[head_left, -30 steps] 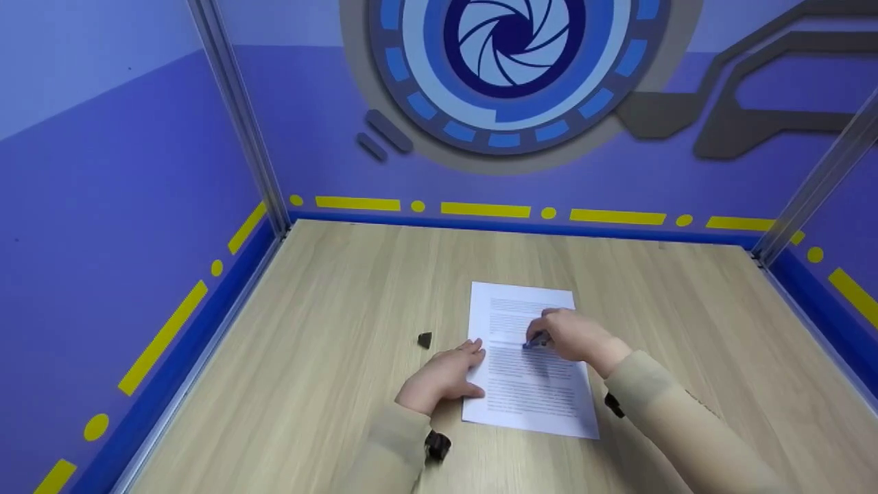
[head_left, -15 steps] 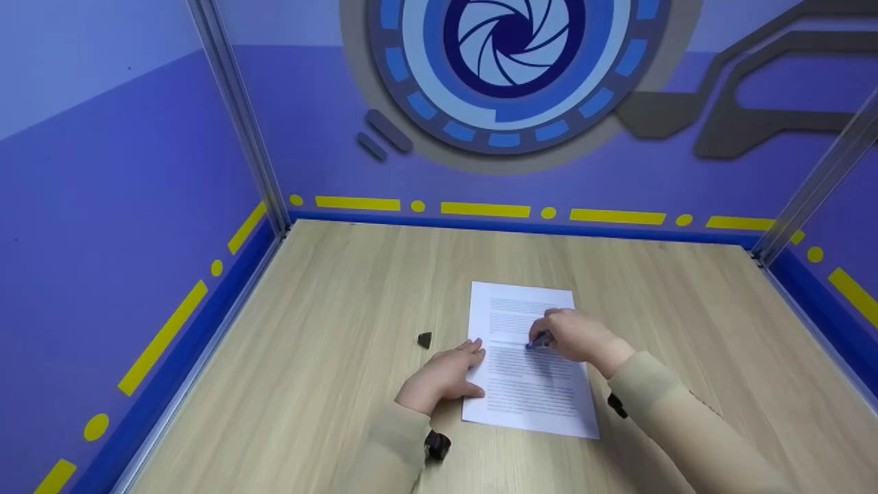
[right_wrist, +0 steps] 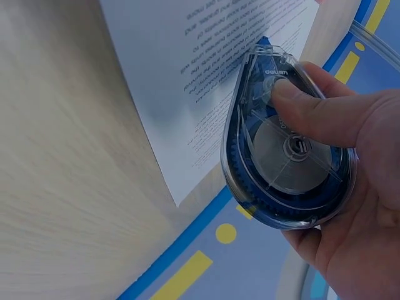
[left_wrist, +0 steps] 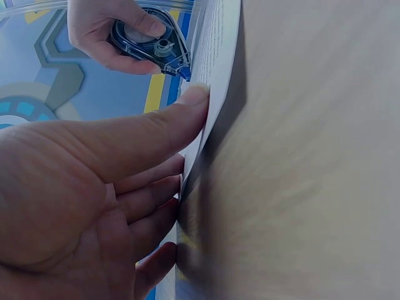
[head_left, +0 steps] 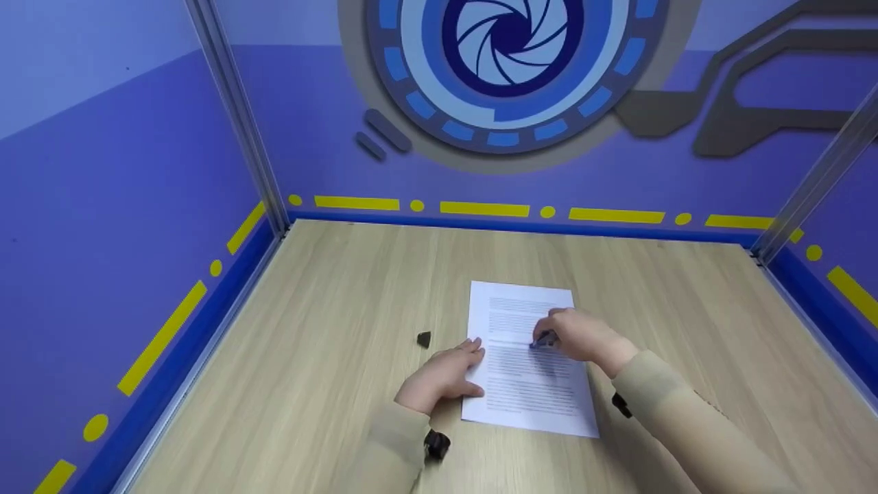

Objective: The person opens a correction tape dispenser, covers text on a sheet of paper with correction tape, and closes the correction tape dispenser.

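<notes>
A printed sheet of paper (head_left: 525, 391) lies on the wooden table. My left hand (head_left: 442, 374) rests on its left edge, fingers and thumb extended onto the sheet. My right hand (head_left: 579, 335) holds a clear and blue correction tape dispenser (right_wrist: 290, 150), with the thumb on one flat side and fingers behind. Its blue tip (left_wrist: 185, 73) is down at a line of text near the middle of the page. In the head view the right fingers hide much of the dispenser. Whether a white strip lies on the text is too small to tell.
A small dark piece (head_left: 424, 339) lies on the table (head_left: 343, 329) left of the paper. Purple-blue panels (head_left: 288, 123) with yellow marks and metal posts enclose the back and sides.
My right hand and the correction tape dispenser have slid slightly right along the text line. My left hand and the paper have stayed in place.
</notes>
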Demonstrator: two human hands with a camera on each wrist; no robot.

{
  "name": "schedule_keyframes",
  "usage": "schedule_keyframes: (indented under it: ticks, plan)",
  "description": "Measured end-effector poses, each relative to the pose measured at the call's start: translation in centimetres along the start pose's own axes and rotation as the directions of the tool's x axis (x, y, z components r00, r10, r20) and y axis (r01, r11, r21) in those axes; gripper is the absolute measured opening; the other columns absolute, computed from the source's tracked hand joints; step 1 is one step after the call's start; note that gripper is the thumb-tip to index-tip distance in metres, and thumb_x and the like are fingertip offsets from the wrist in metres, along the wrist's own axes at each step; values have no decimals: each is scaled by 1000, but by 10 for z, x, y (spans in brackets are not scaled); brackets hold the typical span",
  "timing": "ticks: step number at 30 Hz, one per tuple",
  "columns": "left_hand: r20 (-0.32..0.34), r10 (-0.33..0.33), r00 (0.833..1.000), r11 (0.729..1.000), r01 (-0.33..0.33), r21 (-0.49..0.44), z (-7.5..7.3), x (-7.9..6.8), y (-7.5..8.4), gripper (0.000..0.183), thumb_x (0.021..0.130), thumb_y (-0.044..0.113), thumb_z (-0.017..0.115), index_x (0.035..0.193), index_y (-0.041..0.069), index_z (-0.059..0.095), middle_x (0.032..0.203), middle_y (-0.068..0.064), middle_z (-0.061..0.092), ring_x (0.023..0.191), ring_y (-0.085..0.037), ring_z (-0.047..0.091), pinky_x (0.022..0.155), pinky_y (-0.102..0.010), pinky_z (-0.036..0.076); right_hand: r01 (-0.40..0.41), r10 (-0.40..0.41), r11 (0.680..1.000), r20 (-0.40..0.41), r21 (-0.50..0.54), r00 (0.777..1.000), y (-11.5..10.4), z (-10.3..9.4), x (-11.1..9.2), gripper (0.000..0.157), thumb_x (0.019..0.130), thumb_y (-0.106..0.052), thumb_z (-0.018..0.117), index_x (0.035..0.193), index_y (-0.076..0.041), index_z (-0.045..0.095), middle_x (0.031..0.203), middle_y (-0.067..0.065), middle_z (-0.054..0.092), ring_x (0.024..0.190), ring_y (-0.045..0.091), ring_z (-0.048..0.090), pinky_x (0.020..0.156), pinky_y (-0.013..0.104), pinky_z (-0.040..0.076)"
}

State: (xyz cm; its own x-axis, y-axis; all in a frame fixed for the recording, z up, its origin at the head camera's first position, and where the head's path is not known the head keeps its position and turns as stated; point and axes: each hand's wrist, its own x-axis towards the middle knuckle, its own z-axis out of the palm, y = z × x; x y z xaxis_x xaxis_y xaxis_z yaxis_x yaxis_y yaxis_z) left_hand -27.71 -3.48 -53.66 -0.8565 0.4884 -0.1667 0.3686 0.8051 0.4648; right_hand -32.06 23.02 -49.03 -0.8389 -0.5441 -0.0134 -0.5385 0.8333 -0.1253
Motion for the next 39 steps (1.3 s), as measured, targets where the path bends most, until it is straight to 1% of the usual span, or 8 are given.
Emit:
schedule_keyframes:
  ticks: [4,11,18,31,39]
  plan:
    - [-1,-1,1000,1000,1,7,0,0,0,74,90,26,80,153,5,47,168,-6,36,157,-23,33,127,-39,31,-4,4,1000,4,4,1000,1,0,0,32,87,10,67,102,-14,80,96,5,72,79,15,60,80,42,61]
    - [-6,0,1000,1000,0,-1,-1,-1,1,74,90,25,80,153,5,47,168,-7,36,157,-23,33,127,-38,31,-21,20,1000,15,22,1000,2,-1,-1,31,88,9,67,103,-14,80,97,6,72,80,16,60,80,42,60]
    - [7,3,1000,1000,-3,15,-2,-1,2,75,90,26,80,154,4,47,168,-7,36,156,-23,33,127,-36,32,12,-12,1000,-12,-13,1000,4,-1,-4,34,85,13,68,101,-15,80,94,7,72,85,21,69,81,45,61]
    - [0,10,1000,1000,-10,22,0,0,0,75,89,27,80,153,4,48,167,-8,37,156,-23,34,126,-39,32,-17,17,1000,16,-10,1000,7,-2,-7,28,88,7,70,103,-15,80,97,4,72,85,17,64,86,45,61]
    - [5,1,1000,1000,-1,19,0,1,0,75,90,28,80,153,5,47,168,-7,36,157,-22,33,127,-39,31,-18,19,1000,17,-4,1000,10,-2,-8,27,89,6,71,104,-14,80,98,6,73,86,18,65,87,46,61]
